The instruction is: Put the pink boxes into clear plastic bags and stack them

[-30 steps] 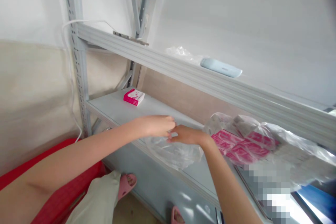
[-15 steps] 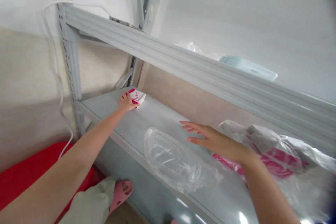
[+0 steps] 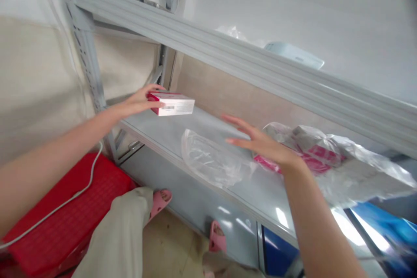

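Note:
My left hand (image 3: 145, 99) grips a small white and magenta box (image 3: 176, 106) by its left end, raised above the shelf board (image 3: 163, 132). The thumb lies on the box's near side, which carries a printed label. My right hand (image 3: 257, 139) hovers over the board with fingers spread and nothing in them. Below and left of it lies a crumpled clear plastic bag (image 3: 210, 158). Partly behind my right wrist is a clear plastic wrap with magenta and white packs (image 3: 319, 156) in it.
A grey metal beam (image 3: 228, 61) of the upper shelf runs across, with a pale blue tray (image 3: 293, 54) above it. At left stand a slotted upright (image 3: 83, 47) and a red plastic basket (image 3: 74, 208). A white cable (image 3: 70, 197) hangs over the basket.
The white and magenta box has left the board in my left hand and turned so its side faces me. My right hand stays open. The view has tilted downward.

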Motion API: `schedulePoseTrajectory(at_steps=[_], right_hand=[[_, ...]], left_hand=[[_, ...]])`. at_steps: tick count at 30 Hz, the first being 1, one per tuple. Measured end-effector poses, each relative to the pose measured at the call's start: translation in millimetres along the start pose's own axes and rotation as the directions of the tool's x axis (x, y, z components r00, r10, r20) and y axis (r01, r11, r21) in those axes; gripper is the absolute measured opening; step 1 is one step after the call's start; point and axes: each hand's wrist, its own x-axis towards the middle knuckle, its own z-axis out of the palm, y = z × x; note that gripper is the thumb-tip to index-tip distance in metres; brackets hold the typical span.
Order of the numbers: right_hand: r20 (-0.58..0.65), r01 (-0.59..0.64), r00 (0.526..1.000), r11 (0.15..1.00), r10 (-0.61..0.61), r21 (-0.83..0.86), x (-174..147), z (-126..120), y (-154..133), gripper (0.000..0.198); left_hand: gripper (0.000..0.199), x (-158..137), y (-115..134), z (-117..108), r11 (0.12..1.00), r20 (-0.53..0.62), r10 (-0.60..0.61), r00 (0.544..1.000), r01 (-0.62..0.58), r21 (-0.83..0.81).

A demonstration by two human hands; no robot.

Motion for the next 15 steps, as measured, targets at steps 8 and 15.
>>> schedulePoseTrajectory(at_steps=[8, 15], right_hand=[[0.087, 0.195, 0.966, 0.904, -0.244, 0.381, -23, 15, -43, 0.109], [0.262, -0.077, 0.965, 0.966, 0.01, 0.246, -65, 37, -20, 0.109]], left_hand=[[0.074, -73, 124, -15, 0.944, 0.457, 0.33, 0.826, -0.293, -0.153], [0.069, -72, 116, 47, 0.946, 0.656, 0.32, 0.684, -0.199, -0.255]])
